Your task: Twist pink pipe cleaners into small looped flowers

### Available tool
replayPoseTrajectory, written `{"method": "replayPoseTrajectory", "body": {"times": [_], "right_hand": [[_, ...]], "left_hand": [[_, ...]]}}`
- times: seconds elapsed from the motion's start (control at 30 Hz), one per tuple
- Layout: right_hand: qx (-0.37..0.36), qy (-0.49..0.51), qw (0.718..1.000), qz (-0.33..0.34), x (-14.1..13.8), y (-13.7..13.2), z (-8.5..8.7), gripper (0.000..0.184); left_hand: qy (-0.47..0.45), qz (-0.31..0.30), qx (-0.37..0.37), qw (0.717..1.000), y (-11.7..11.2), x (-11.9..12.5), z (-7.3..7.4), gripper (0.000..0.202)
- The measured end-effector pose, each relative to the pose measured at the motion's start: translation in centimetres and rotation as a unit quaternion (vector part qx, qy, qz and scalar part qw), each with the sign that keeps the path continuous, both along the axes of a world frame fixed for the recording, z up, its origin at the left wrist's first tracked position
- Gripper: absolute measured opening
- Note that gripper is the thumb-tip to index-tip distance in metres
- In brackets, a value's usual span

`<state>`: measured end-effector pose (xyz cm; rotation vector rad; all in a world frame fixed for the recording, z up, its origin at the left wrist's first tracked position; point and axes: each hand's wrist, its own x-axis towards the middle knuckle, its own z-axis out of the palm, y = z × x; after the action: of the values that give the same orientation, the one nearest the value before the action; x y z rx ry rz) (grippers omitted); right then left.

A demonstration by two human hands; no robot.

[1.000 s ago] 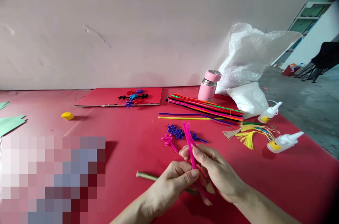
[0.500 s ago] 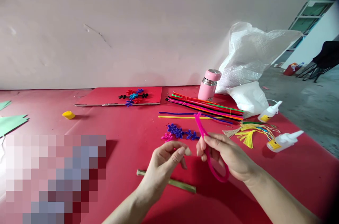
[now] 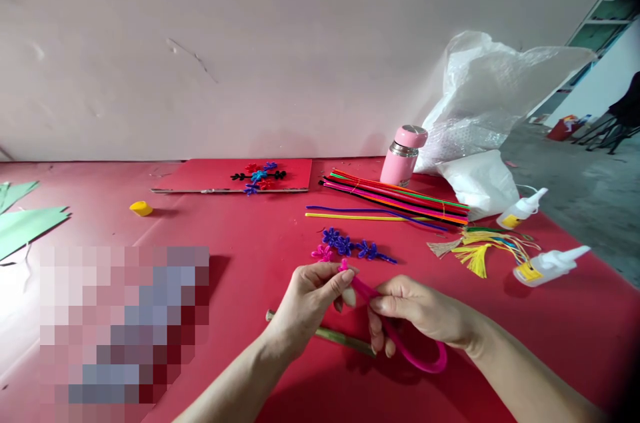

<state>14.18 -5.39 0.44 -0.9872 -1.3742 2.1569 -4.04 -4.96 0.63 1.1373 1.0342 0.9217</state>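
Note:
Both of my hands pinch one pink pipe cleaner (image 3: 423, 364) above the red table (image 3: 550, 336). My left hand (image 3: 310, 300) grips its upper end with thumb and forefinger. My right hand (image 3: 417, 313) pinches it a little further along, and the rest curves in a loop below and right of that hand. Just beyond my fingers lie a small pink twisted flower (image 3: 321, 252) and a purple twisted flower chain (image 3: 355, 248). A thin green stick (image 3: 345, 340) rests on the table under my hands.
A bundle of coloured pipe cleaners (image 3: 400, 198) lies behind, beside a pink bottle (image 3: 403, 155) and a white plastic bag (image 3: 480, 123). Two glue bottles (image 3: 550, 263) and yellow tassels (image 3: 475, 253) sit right. A red card with flowers (image 3: 235, 176), a yellow scrap (image 3: 141, 208) and green paper (image 3: 25, 226) are left.
My hands separated half a second ago, with the right hand alone holding the looped pipe cleaner. Now my left hand has come back and pinched its end, and both hands are lower.

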Motion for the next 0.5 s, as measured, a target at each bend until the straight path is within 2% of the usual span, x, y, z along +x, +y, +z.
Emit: {"method": "replayPoseTrajectory", "body": {"times": [0.3,0.5], "right_hand": [[0.018,0.007,1.000,0.022,0.05,0.13,0.79,0.034],[0.033,-0.047,0.998,0.023,0.04,0.08,0.96,0.035]], "left_hand": [[-0.041,0.031,-0.004,0.999,0.24,-0.12,-0.66,0.024],[0.022,0.029,0.025,0.999,0.10,0.04,-0.04,0.024]]}}
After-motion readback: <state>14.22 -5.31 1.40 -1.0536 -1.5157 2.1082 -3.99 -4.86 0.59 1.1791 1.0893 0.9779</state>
